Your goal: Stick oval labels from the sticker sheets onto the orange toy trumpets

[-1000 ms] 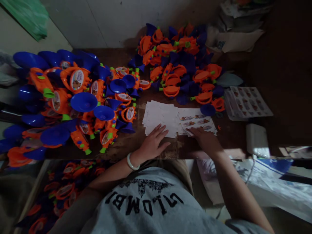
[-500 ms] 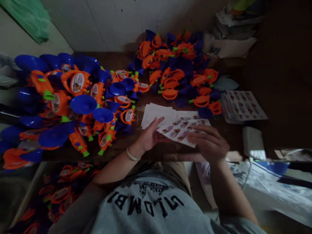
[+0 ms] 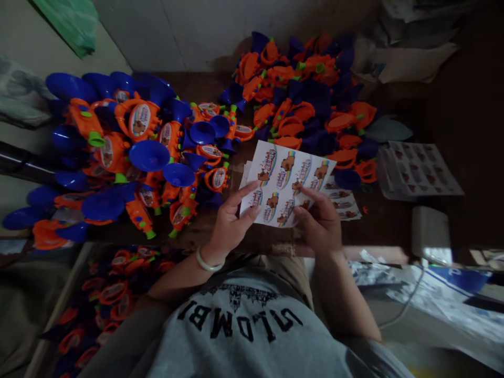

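A white sticker sheet (image 3: 280, 181) printed with oval bear-and-rainbow labels is held up in front of me. My left hand (image 3: 233, 223) pinches its lower left corner, thumb on top. On the other side my right hand (image 3: 321, 220) grips the lower right edge between thumb and fingers. Behind and below the sheet, another sticker sheet (image 3: 346, 203) pokes out on the table at the right. To the left of it, the edges of white paper (image 3: 244, 176) show, mostly hidden.
Orange-and-blue toy trumpets (image 3: 149, 156) with oval labels crowd the left of the table (image 3: 252, 239). Plain-sided toy trumpets (image 3: 291, 126) are heaped at the back. A stack of sticker sheets (image 3: 425, 168) lies at right, beside a white box-shaped device (image 3: 431, 236) with a cord.
The sticker sheet has been lifted and turned to face me. My right hand has closed on its right edge, and my left hand now pinches its left corner. The view has shifted slightly.
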`<act>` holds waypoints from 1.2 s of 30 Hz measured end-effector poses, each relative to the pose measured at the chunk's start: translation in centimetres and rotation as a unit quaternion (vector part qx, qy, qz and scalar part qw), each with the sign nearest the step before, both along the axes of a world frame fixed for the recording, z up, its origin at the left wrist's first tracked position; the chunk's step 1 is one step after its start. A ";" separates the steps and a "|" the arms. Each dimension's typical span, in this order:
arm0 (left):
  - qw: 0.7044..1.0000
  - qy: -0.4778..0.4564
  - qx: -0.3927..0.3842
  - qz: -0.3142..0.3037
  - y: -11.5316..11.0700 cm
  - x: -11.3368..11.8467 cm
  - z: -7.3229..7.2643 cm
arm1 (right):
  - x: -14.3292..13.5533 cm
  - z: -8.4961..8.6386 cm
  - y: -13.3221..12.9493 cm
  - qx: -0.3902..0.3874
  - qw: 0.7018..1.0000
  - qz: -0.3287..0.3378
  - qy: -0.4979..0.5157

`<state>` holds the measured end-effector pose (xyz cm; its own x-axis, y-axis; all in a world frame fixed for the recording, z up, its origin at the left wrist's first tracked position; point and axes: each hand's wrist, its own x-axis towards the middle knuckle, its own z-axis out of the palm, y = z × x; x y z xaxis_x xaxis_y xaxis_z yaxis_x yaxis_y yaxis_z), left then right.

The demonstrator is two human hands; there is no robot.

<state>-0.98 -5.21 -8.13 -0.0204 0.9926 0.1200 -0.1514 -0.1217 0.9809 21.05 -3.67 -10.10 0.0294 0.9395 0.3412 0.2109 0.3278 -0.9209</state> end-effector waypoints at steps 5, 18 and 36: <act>0.999 0.036 -0.022 -0.028 -0.4 -1.7 1.2 | -0.9 0.7 0.0 -0.032 0.998 0.046 -0.008; 0.927 0.324 0.174 0.065 -0.5 -2.4 2.4 | -0.9 2.9 -1.1 0.060 0.964 -0.091 -0.242; 0.989 0.143 0.033 -0.012 -0.5 -0.1 2.9 | -4.3 5.6 -0.5 0.196 0.957 -0.007 -0.214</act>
